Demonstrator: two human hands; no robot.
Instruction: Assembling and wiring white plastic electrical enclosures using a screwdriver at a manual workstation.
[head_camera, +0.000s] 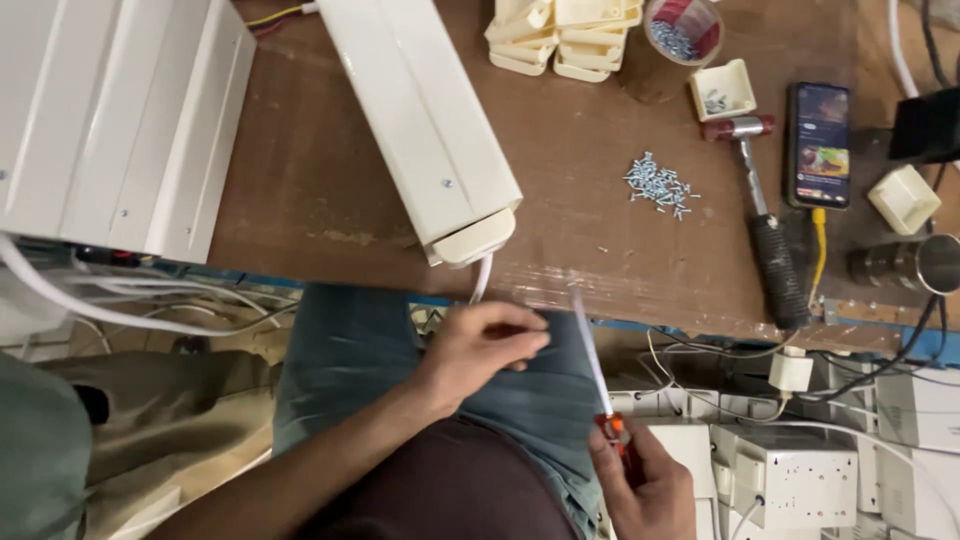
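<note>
My left hand (480, 345) hangs below the table edge over my lap, fingers pinched on a white cable (482, 278) that comes out of the end cap of a long cream metal housing (420, 115) lying on the brown table. My right hand (645, 490) is lower right, gripping the red handle of a screwdriver (597, 370) whose shaft points up toward the table edge. The tip is blurred.
A pile of small screws (660, 185), a hammer (765, 215), a phone (820, 145), cream end caps (560, 35), a tape roll (680, 30) and a steel cup (915, 262) lie on the table. A second housing (120, 120) sits left. White socket boxes (790, 470) lie below.
</note>
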